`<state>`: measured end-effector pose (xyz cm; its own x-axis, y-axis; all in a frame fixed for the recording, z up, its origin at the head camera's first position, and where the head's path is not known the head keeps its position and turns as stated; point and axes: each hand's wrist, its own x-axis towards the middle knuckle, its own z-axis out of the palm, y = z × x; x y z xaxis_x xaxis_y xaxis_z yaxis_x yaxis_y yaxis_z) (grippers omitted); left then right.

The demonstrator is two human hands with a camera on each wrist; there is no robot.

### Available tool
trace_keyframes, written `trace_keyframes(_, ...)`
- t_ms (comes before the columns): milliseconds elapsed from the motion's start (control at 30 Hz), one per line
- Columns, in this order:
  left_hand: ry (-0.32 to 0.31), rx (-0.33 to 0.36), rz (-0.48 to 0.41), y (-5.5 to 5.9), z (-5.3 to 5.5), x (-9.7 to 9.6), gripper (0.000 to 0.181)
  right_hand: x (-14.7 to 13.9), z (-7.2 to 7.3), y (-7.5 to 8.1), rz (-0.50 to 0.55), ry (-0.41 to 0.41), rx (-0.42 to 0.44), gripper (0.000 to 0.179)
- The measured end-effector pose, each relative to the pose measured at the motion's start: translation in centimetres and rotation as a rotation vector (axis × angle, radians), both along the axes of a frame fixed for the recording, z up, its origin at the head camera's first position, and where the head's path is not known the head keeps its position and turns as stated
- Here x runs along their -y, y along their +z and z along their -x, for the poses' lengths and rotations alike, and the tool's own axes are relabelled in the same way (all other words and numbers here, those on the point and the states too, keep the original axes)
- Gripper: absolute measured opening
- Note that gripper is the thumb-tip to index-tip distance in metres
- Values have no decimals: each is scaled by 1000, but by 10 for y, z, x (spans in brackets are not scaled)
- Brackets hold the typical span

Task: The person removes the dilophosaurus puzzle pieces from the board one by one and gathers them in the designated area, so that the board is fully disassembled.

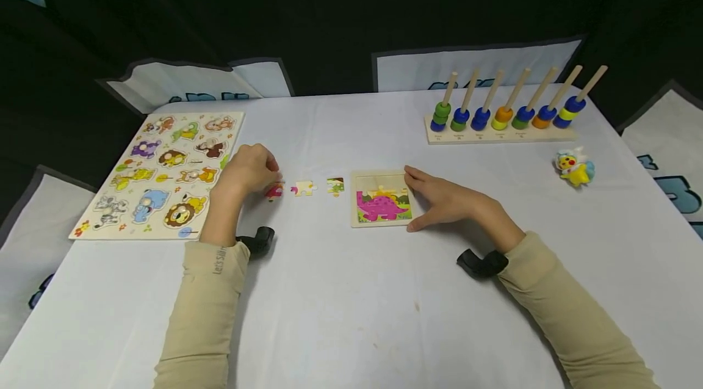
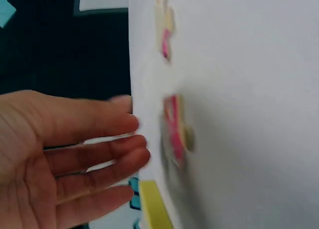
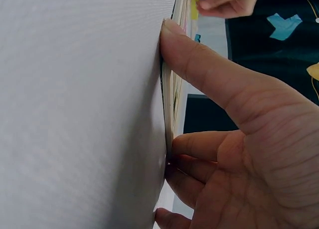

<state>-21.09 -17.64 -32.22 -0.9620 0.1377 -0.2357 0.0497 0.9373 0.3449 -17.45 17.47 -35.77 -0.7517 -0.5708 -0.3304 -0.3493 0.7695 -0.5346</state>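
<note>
My left hand (image 1: 249,169) is beside a pink jigsaw piece (image 1: 274,191), left of the tray. In the left wrist view its fingers (image 2: 119,149) are loosely bent, with a gap between them and the blurred piece. A pale piece with a pink tip (image 1: 304,188) and a green and brown piece (image 1: 335,185) lie in a row toward the tray. With thumb and fingers spread over its right edge, my right hand (image 1: 447,196) holds the wooden puzzle tray (image 1: 354,199). Inside is a partly assembled pink dinosaur picture (image 1: 380,207); bare wood shows along its top.
A wooden animal puzzle board (image 1: 159,175) lies at the left. At the back right stands a peg counting rack (image 1: 500,135) with coloured rings, and in front of it a small yellow toy figure (image 1: 574,168). Dark curtains hang behind the white table (image 1: 340,316).
</note>
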Motion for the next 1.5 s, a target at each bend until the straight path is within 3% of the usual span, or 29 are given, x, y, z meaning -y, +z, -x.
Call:
trace_keyframes(200, -41, -10, -39, 10, 1, -27, 28, 0, 0, 0, 2, -3, -1, 104)
trace_keyframes(500, -171, -22, -79, 11, 7, -85, 32, -1, 0, -1, 7, 2, -7, 104)
trace_keyframes(700, -257, 7, -70, 5, 9, -125, 32, -1, 0, 0, 12, 19, -1, 104)
trace_keyframes(967, -389, 29, -29, -7, 7, -163, 28, -4, 2, -1, 27, 37, 0, 104)
trace_keyframes(1167, -464, 61, -28, -14, 4, -178, 17, -5, 3, -1, 27, 42, -3, 103)
trace_keyframes(1500, -475, 168, -60, -17, 4, -178, 15, -5, 4, -2, 25, 45, -4, 103)
